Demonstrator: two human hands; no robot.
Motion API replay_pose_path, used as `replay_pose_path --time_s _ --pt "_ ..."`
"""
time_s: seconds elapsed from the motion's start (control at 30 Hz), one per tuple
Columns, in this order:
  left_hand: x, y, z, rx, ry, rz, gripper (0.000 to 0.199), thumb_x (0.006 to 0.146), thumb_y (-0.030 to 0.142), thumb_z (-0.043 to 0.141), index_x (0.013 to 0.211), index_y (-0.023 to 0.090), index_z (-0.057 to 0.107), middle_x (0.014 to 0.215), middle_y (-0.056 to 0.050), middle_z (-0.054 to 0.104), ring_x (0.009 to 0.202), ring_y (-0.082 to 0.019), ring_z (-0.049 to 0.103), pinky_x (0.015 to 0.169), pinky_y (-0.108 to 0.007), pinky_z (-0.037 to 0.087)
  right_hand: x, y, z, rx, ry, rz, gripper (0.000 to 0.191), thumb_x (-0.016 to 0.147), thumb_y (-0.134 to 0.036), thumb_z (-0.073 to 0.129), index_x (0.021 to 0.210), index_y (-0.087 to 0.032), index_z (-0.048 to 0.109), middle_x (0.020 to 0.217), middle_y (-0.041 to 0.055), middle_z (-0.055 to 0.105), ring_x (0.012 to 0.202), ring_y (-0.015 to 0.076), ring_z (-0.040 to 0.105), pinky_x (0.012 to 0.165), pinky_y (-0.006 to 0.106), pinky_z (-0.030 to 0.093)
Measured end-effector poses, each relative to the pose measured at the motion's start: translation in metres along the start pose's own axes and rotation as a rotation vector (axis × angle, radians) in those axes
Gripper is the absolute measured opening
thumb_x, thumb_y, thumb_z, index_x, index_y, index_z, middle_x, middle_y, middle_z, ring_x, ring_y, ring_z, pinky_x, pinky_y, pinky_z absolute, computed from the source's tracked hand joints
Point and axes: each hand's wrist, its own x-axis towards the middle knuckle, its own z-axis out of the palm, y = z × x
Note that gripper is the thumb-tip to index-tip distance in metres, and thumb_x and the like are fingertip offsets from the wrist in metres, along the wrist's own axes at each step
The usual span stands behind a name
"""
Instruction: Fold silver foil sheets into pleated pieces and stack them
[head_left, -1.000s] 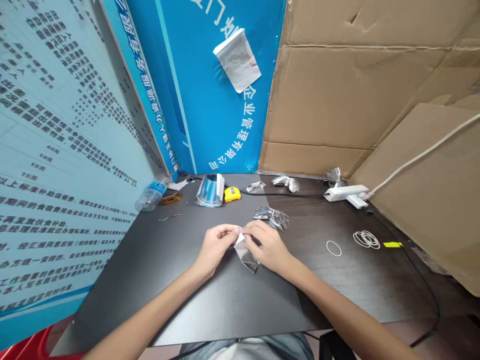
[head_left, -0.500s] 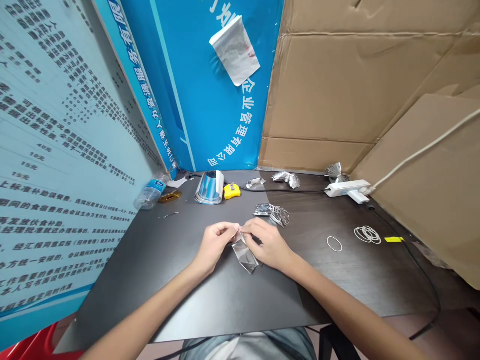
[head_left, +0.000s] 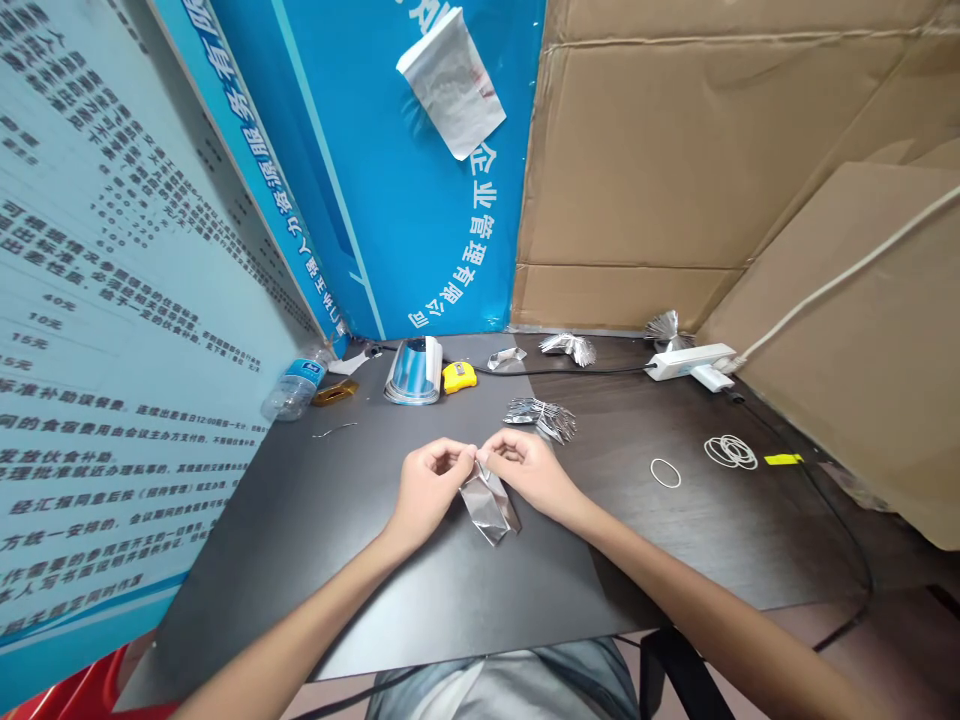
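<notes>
Right in front of the onlooker's view, at the person's six o'clock edge of the work, the left hand (head_left: 429, 487) and right hand (head_left: 529, 470) meet over a dark worktop (head_left: 420, 590), fingertips together in a clenched pinch on the top of a folded silver foil piece (head_left: 487, 508). The foil hangs below the grip, slanting toward five o'clock, low over the worktop.

Just past the hands, around one o'clock, lies a tangled bunch of foil strips (head_left: 540, 420). Farther out at three o'clock sit a single rubber band (head_left: 665, 473), a heap of rubber bands (head_left: 730, 452) and a yellow tag (head_left: 784, 459). Along the far edge, from eleven to one o'clock, stand a plastic water bottle (head_left: 294, 388), a clear plastic cup stack (head_left: 412, 370), a yellow tape measure (head_left: 458, 377), two fanned foil bunches (head_left: 568, 347) (head_left: 666, 328) and a white power strip (head_left: 690, 361).
</notes>
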Motion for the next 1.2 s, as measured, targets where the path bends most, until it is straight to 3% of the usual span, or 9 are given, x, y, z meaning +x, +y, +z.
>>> replay_pose_path --time_s 0.27,0.53,0.9,1.2 --pt "-0.0002 -0.0021 0.0004 0.001 0.020 0.013 0.031 0.087 0.044 0.074 0.078 0.015 0.073 0.068 -0.001 0.067 0.062 -0.012 0.056 0.061 -0.023 0.044 -0.0031 -0.0051 0.0019 0.150 -0.093 0.078 0.034 0.092 -0.050 0.067 0.082 -0.018 0.061 0.054 -0.0036 0.059 0.042 0.0114 0.053 0.047 0.023 0.040" --pt "0.0028 -0.0041 -0.0005 -0.013 0.023 0.011 0.033 0.086 0.046 0.075 0.077 0.015 0.072 0.070 -0.002 0.068 0.064 -0.013 0.057 0.063 -0.024 0.045 0.0003 -0.0053 0.0019 0.223 -0.051 0.088 0.040 0.083 -0.053 0.077 0.076 -0.016 0.064 0.065 0.0000 0.063 0.055 0.0108 0.055 0.055 0.023 0.043" --pt "0.0008 0.0012 0.0000 0.048 0.041 0.047 0.033 0.085 0.046 0.075 0.075 0.015 0.072 0.070 -0.003 0.069 0.064 -0.014 0.059 0.063 -0.024 0.046 -0.0002 -0.0034 -0.0009 0.012 -0.075 -0.014 0.035 0.094 -0.048 0.064 0.081 -0.016 0.069 0.079 0.0031 0.070 0.077 0.0157 0.063 0.079 0.028 0.047" --pt "0.0006 0.0023 0.0004 0.014 0.031 0.035 0.035 0.085 0.047 0.075 0.074 0.014 0.070 0.067 -0.001 0.066 0.063 -0.013 0.056 0.063 -0.023 0.045 -0.0009 -0.0068 0.0018 0.025 -0.031 0.001 0.032 0.090 -0.046 0.068 0.083 -0.015 0.070 0.081 0.0028 0.070 0.076 0.0147 0.061 0.076 0.027 0.047"
